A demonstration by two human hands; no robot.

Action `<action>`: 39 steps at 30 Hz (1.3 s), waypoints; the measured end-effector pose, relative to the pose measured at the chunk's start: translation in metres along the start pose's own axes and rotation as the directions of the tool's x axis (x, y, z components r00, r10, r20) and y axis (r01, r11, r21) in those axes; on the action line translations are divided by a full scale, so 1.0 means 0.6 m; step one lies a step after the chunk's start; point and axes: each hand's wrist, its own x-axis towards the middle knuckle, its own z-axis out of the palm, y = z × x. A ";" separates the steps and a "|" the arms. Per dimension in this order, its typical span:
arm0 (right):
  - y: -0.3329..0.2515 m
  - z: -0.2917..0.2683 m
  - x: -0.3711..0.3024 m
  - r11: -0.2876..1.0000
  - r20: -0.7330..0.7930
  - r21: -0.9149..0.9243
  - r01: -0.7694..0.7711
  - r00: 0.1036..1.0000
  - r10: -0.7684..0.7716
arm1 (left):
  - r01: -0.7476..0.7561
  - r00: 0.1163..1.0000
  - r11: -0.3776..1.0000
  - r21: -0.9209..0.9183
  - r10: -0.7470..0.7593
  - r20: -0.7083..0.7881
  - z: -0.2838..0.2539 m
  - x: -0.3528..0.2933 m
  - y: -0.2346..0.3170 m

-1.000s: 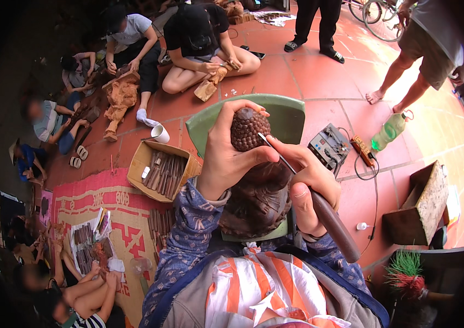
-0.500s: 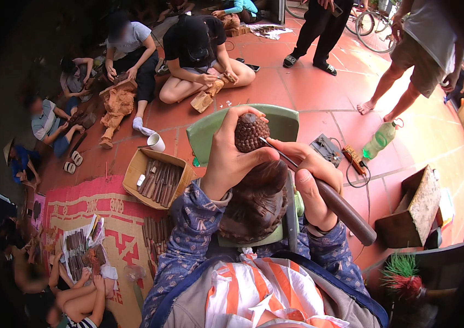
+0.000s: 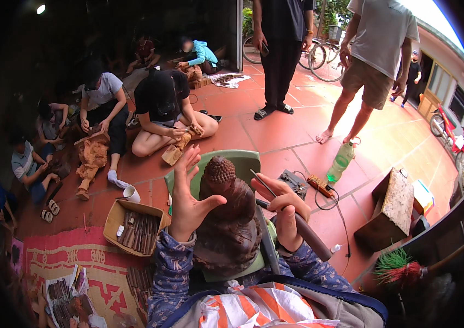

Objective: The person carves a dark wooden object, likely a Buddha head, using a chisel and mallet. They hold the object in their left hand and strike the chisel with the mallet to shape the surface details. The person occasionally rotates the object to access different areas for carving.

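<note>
1. Below you spreads the red tiled floor (image 3: pixel 275 131), lit brightly toward the upper right.
2. On your left lies a red-and-tan patterned mat (image 3: pixel 73 240).
3. Right in front of you stands a green chair (image 3: pixel 247 162).
4. The dark brown Buddha statue (image 3: pixel 229 224) rests upright on that chair, between your two hands, its knobbed head toward the chair's back.
5. Left of the chair, your cardboard box (image 3: pixel 111 224) holds a row of dark-handled tools (image 3: pixel 139 229).
6. Beyond your right hand, a green plastic bottle (image 3: pixel 342 163) stands on the tiles.
7. Your left hand (image 3: pixel 188 210) has its fingers spread and thumb apart, beside the statue's head; you can't tell whether the thumb touches the wood.
8. Your right hand (image 3: pixel 286 205) is closed around a chisel.
9. That chisel (image 3: pixel 311 238) has its slim blade pointing up and left, its tip clear of the statue's head, its thick brown handle running down to the right.
10. A white cup (image 3: pixel 132 193) sits by the box's far edge.
</note>
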 end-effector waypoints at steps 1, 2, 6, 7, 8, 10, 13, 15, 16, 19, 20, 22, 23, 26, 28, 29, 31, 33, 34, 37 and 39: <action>-0.018 0.002 -0.010 0.999 0.022 -0.016 -0.051 0.998 0.051 | -0.028 0.999 0.999 0.033 0.029 -0.042 -0.013 -0.015 0.009; -0.029 -0.001 -0.024 0.996 0.069 -0.052 -0.075 0.995 0.078 | -0.053 0.995 0.996 0.068 0.059 -0.085 -0.021 -0.031 0.019; -0.046 -0.014 -0.072 0.961 0.416 -0.203 -0.189 0.872 0.259 | -0.250 0.923 0.964 0.095 0.208 0.325 -0.030 -0.092 0.085; -0.052 -0.005 -0.074 0.933 0.484 -0.278 -0.228 0.806 0.341 | -0.241 0.885 0.969 0.053 0.197 0.423 -0.021 -0.099 0.090; -0.042 0.000 -0.088 0.900 0.536 -0.408 -0.155 0.757 0.374 | -0.225 0.837 0.974 0.012 0.187 0.514 -0.009 -0.103 0.094; -0.034 0.031 -0.109 0.877 0.465 -0.248 -0.411 0.744 0.480 | -0.136 0.768 0.987 -0.088 0.161 0.620 0.007 -0.118 0.093; 0.003 0.036 -0.140 0.894 0.495 -0.360 -0.268 0.757 0.427 | -0.045 0.791 0.997 -0.065 0.075 0.607 0.012 -0.152 0.067; -0.016 0.045 -0.112 0.864 0.497 -0.270 -0.425 0.707 0.503 | 0.020 0.891 0.995 -0.103 0.029 0.453 0.008 -0.161 0.078; -0.009 0.025 -0.108 0.827 0.612 -0.402 -0.393 0.556 0.562 | 0.004 0.934 0.993 -0.114 0.037 0.354 0.002 -0.160 0.086; -0.026 0.026 -0.080 0.758 0.485 -0.399 -0.516 0.583 0.652 | 0.233 0.955 0.963 -0.138 -0.199 0.221 -0.037 -0.176 0.093; -0.026 0.010 -0.072 0.766 0.475 -0.463 -0.447 0.604 0.640 | 0.397 0.910 0.886 -0.240 -0.345 0.230 -0.051 -0.181 0.099; -0.039 0.014 -0.048 0.757 0.402 -0.399 -0.518 0.643 0.652 | 0.396 0.918 0.881 -0.257 -0.379 0.118 -0.067 -0.177 0.107; -0.038 0.011 -0.042 0.805 0.414 -0.395 -0.443 0.696 0.587 | 0.327 0.945 0.929 -0.172 -0.323 0.049 -0.067 -0.180 0.104; -0.010 -0.007 -0.045 0.841 0.405 -0.336 -0.423 0.742 0.535 | 0.313 0.950 0.946 0.082 -0.312 -0.028 -0.077 -0.191 0.108; 0.027 -0.014 -0.054 0.944 0.436 -0.288 -0.160 0.856 0.278 | 0.116 0.991 0.947 0.300 -0.091 -0.095 -0.077 -0.191 0.096; 0.040 -0.014 -0.073 0.933 0.300 -0.273 -0.233 0.901 0.312 | 0.126 0.988 0.966 0.226 -0.103 -0.111 -0.078 -0.190 0.094; 0.058 -0.020 -0.081 0.946 0.173 -0.090 -0.312 0.930 0.323 | 0.231 0.965 0.972 0.031 -0.225 -0.134 -0.090 -0.175 0.115; 0.085 -0.052 -0.090 0.932 0.060 -0.005 -0.363 0.930 0.363 | 0.032 0.989 0.976 0.215 0.000 -0.147 -0.109 -0.163 0.101; 0.085 -0.058 -0.095 0.901 -0.052 -0.075 -0.427 0.904 0.424 | 0.017 0.995 0.959 0.283 0.012 -0.099 -0.129 -0.146 0.111; 0.105 -0.094 -0.114 0.817 -0.294 -0.235 -0.527 0.840 0.457 | 0.024 0.979 0.977 0.212 0.020 -0.203 -0.155 -0.108 0.145; 0.085 -0.126 -0.124 0.560 -0.201 -0.544 -0.625 0.745 0.636 | -0.050 0.956 0.980 0.192 0.103 -0.275 -0.170 -0.080 0.147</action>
